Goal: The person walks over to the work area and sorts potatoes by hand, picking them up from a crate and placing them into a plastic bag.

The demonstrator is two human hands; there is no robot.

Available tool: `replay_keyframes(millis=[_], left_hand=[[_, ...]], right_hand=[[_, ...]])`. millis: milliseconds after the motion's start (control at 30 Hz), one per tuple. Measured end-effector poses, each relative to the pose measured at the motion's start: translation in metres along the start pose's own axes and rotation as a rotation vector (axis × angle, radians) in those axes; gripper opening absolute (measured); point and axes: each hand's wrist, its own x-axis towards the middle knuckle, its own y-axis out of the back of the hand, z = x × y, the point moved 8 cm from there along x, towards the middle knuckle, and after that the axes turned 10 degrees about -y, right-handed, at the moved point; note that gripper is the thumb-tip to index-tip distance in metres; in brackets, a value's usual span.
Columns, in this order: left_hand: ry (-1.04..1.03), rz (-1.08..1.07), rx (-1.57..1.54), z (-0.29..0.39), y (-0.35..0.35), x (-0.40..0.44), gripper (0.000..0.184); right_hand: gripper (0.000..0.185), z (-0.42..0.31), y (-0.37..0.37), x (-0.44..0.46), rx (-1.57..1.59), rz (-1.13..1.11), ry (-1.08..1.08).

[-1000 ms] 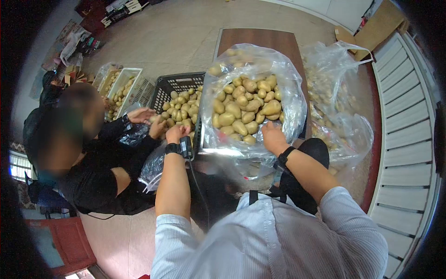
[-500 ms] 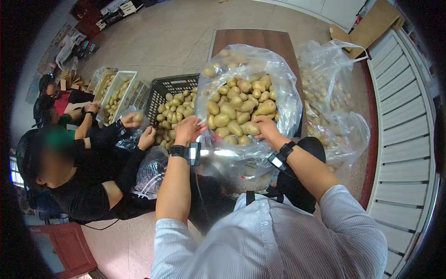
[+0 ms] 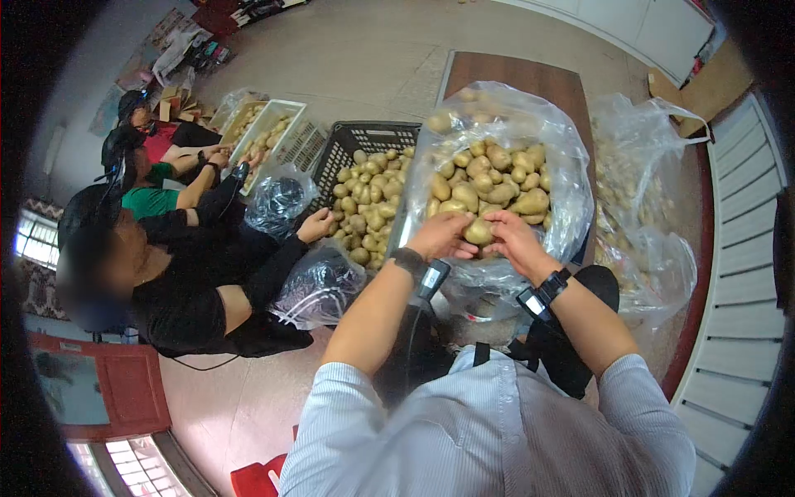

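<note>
In front of me, a clear plastic bag (image 3: 563,178) stands wide, full of potatoes (image 3: 499,192). Over its near edge, a single potato (image 3: 478,232) is held between my two hands. The fingers of my right hand (image 3: 520,242) close on it from the right. From the left, my left hand (image 3: 443,235) has its curled fingers against the same potato. Its fingertips are partly hidden. Both wrists carry dark straps with small devices.
A black crate (image 3: 327,170) of potatoes stands left of the bag. Beside it a co-worker's hand (image 3: 315,225) reaches to the crate, near dark plastic bags (image 3: 319,286). Farther left is a white crate (image 3: 290,137). More potato-filled clear bags (image 3: 633,166) lie on the right.
My hands have come together around one potato at the near side of the bag; earlier they were apart. The view has turned left. The co-worker's raised hand is no longer seen holding a potato.
</note>
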Motion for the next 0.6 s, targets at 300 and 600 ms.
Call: replay_keyframes(millis=[300, 600], left_hand=[[-0.034, -0.038, 0.030, -0.001, 0.007, 0.006, 0.034], [-0.174, 0.196, -0.059, 0.015, 0.042, 0.003, 0.036]], right_hand=[[0.034, 0.014, 0.016, 0.012, -0.365, 0.207, 0.062], [0.036, -0.008, 0.085, -0.013, -1.013, 0.876, 0.239]])
